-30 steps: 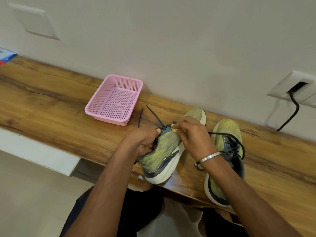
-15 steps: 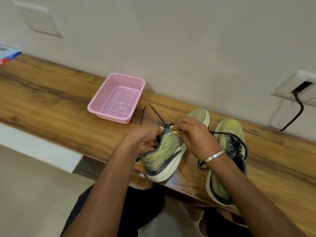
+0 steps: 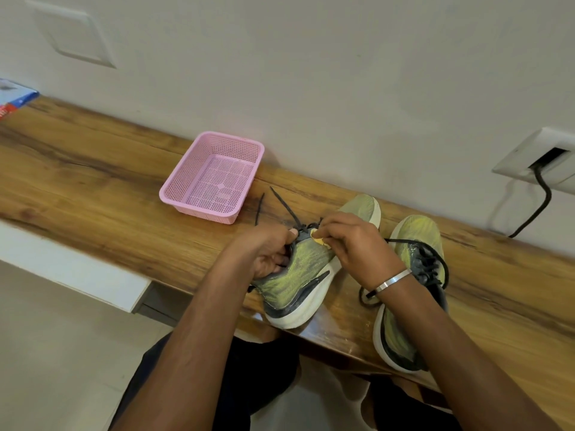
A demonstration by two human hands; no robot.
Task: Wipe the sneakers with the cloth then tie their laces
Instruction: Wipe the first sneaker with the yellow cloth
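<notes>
Wooden shelf [image 3: 93,194] is bearing two sneakers, left hand [image 3: 270,253] gripping the left sneaker [image 3: 298,275], right hand [image 3: 357,247] pinching its laces [image 3: 287,209].

1. To your left, the bench [image 3: 93,188] lies bare from the pink basket [image 3: 214,178] out to the blue packet [image 3: 15,98] at the far edge; a hand passes freely there.
2. The basket stands near the wall [image 3: 311,73], leaving only a narrow strip behind it.
3. Two lace ends [image 3: 280,200] lie on the wood between the basket and the left sneaker [image 3: 298,275].
4. A bare gap separates that sneaker from the right sneaker [image 3: 413,244], partly crossed by a loose lace loop [image 3: 365,298].
5. Right of the sneakers, a black cable [image 3: 541,200] hangs from the wall socket [image 3: 535,157] to the bench.
</notes>
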